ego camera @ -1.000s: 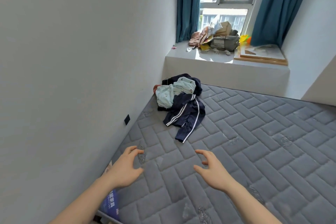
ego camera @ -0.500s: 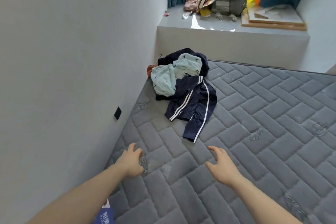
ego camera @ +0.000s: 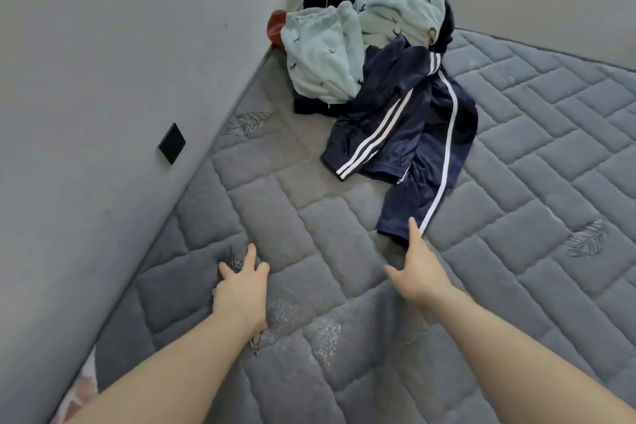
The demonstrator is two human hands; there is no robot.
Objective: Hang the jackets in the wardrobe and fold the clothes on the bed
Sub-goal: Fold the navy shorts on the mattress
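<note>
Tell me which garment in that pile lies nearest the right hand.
The navy garment with white stripes: its cuff reaches the right hand. The pale mint fleece pieces lie farther back, by the wall.

My crumpled navy track jacket with white stripes (ego camera: pixel 406 134) sprawls on the grey quilted mattress (ego camera: pixel 516 182), partly under a heaped pale-mint fleece garment (ego camera: pixel 327 58) near the wall corner.

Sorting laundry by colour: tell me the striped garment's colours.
Navy blue with white stripes, on the striped garment, seen in the head view.
</note>
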